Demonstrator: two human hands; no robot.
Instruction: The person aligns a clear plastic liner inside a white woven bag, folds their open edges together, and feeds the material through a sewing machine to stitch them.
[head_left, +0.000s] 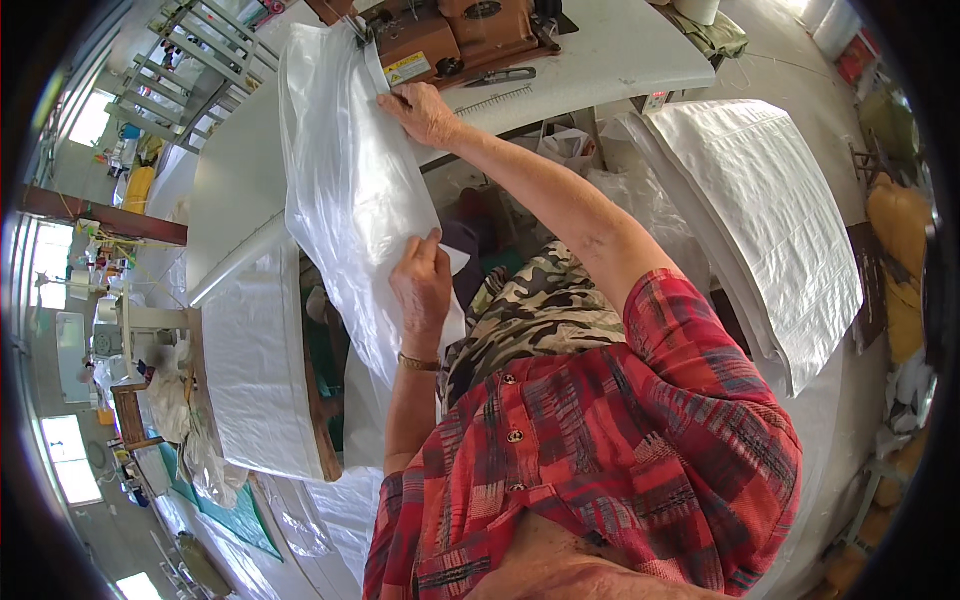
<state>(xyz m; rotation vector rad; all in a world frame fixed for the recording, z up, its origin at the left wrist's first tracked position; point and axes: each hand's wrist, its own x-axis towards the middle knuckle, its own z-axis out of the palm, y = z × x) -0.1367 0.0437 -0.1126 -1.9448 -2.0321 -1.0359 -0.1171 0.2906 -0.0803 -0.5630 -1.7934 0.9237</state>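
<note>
A long, translucent white plastic sheet (345,170) runs from the brown sewing machine (450,35) down over the table edge towards my lap. Its far end lies at the machine's needle area, where the details are too small to make out. Close to the machine, my right hand (425,115) pinches the sheet's right edge between thumb and fingers. Lower down, my left hand (420,285) is closed on the same edge, with a bracelet at the wrist. Beside the machine's base rests a dark thread snipper (503,76).
The white worktable (600,60) carries the machine. A thick stack of folded white sacks (755,230) stands at my right. White sheeting (250,370) covers a surface at my left. A metal rack (195,60) stands at the far left, and a white bag (566,147) sits beneath the table.
</note>
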